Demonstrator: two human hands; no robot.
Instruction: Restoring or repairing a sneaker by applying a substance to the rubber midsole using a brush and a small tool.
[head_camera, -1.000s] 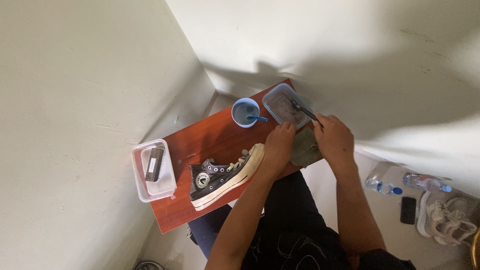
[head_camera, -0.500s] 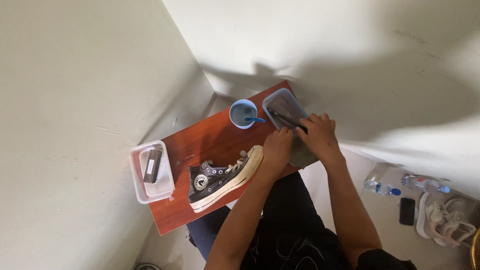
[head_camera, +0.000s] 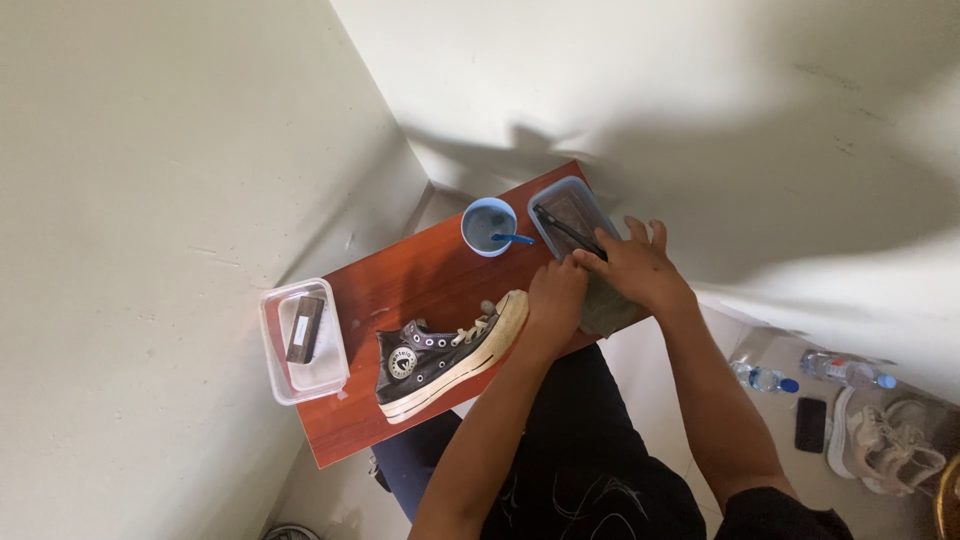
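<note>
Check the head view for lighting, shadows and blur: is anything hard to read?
Head view: hard light from one side, with a broad soft shadow across the back wall; wide-angle lens bends the wall corner lines; the black sneaker and blue cup read sharply; the dark tool under the right hand in the clear container is too small to identify.

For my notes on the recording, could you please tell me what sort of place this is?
Probably a room corner at home, set up for cleaning shoes. A small reddish-brown table stands against plain pale walls, with a black high-top sneaker on it, while plastic bottles and pale shoes lie on the floor.
</note>
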